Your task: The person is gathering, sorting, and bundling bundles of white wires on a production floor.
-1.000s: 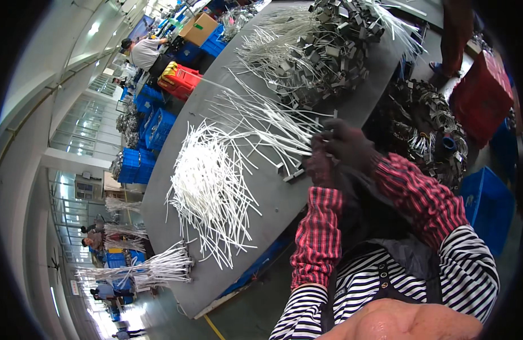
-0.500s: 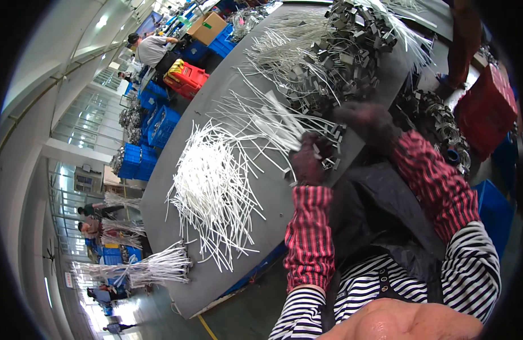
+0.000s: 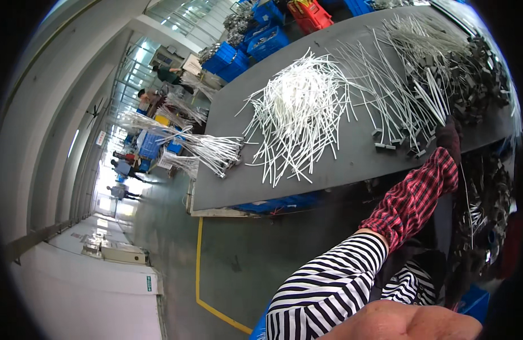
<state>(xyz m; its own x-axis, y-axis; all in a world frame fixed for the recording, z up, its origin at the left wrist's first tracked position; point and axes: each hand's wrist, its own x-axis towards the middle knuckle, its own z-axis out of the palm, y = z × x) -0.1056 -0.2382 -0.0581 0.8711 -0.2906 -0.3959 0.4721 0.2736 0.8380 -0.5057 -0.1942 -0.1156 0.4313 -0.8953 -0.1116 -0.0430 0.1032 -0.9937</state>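
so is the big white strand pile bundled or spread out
Spread out: the white strand pile lies loose, ends splaying many ways.

Well left of the left hand [image 3: 449, 136] we see blue crates [image 3: 234, 67], a red bin [image 3: 310, 16] and a yellow floor line [image 3: 199, 260].

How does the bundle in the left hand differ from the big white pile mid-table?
Size: the bundle is slim, while the pile is far larger.
Arrangement: the bundle's strands run roughly side by side; the pile's cross in many directions.
Support: the left hand grips the bundle; the pile lies on the table.
Both consist of thin, white strands.
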